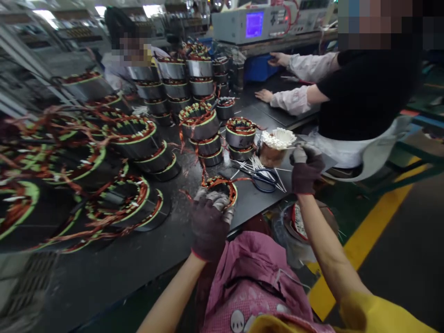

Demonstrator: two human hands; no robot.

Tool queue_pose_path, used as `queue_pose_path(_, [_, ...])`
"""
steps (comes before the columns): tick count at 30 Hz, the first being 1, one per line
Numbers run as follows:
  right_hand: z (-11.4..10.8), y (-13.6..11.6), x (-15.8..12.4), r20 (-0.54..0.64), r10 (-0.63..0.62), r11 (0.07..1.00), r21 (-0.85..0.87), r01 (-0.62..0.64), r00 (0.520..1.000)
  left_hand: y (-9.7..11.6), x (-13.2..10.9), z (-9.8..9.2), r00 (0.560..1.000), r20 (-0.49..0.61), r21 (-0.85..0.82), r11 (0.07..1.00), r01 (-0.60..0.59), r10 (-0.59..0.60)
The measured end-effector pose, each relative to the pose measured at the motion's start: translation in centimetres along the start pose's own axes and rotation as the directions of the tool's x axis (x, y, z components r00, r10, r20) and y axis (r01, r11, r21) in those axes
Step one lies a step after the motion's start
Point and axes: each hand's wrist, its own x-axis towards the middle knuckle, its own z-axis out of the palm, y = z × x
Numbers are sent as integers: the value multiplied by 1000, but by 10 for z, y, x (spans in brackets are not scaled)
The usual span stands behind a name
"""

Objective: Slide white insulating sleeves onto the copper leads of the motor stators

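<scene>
Black workbench (145, 263): left hand (210, 229) grips copper-wound stator (222, 187), right hand (305, 169) by bowl (272, 155)

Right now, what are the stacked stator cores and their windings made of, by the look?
The stator core looks like steel, probably laminated, with a bright silvery finish. The winding looks like enamelled copper wire: reddish-orange, glossy strands. Laminations too fine to confirm.

Long dark work bench (114, 273). Many motor stators (133, 138) wound with copper wire on top, some in stacks, some lying flat. Dark-handled scissors (260, 180) and loose white sticks (267, 170) near bench edge. Floor (398, 277) beside bench, yellow stripe (364, 243).
</scene>
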Motion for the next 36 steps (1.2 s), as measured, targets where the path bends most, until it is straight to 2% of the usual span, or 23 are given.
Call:
queue_pose_path(3, [-1,-28,-19,17,-73,995,71,72,997,6,-1,3,1000,17,33,999,0,0])
queue_pose_path(6, [-7,-59,-43,207,-123,989,101,104,971,3,-4,4,999,31,27,999,29,-30])
queue_pose_path(8, [-17,-80,-59,399,-93,990,131,43,912,-2,-6,1,992,102,10,998,68,-69])
queue_pose_path(10, [-31,-99,-71,606,-77,984,176,-38,792,-6,-8,-3,974,194,7,993,117,-116])
queue_pose_path(11, [-39,-108,-76,703,-90,975,207,-82,705,-8,-9,-5,964,229,15,991,133,-133])
queue_pose_path(13, [-53,-121,-84,858,-123,945,254,-204,499,-9,-9,-6,950,268,38,988,152,-157])
queue_pose_path(15, [-67,-126,-92,942,-114,912,225,-344,315,-8,-9,-6,940,293,37,984,172,-175])
queue_pose_path(16, [-74,-125,-97,965,-80,898,179,-403,251,-7,-9,-5,934,302,31,982,188,-189])
queue_pose_path(17, [-80,-122,-102,978,-37,883,129,-452,206,-6,-9,-4,928,310,26,978,208,-206])
queue_pose_path(19, [-91,-114,-113,987,37,846,53,-531,156,-4,-9,-2,921,317,18,972,233,-226])
queue_pose_path(23, [-102,-104,-127,992,78,778,0,-628,96,-2,-10,-1,927,289,28,970,240,-237])
queue_pose_path(30, [-106,-107,-124,978,170,766,-57,-640,117,-2,-12,-1,942,249,23,974,225,-223])
queue_pose_path(33, [-87,-108,-126,980,134,773,-10,-634,147,0,-14,2,941,238,34,971,239,-240])
queue_pose_path(36, [-58,-109,-129,956,175,763,19,-646,235,3,-16,6,938,220,27,963,268,-267])
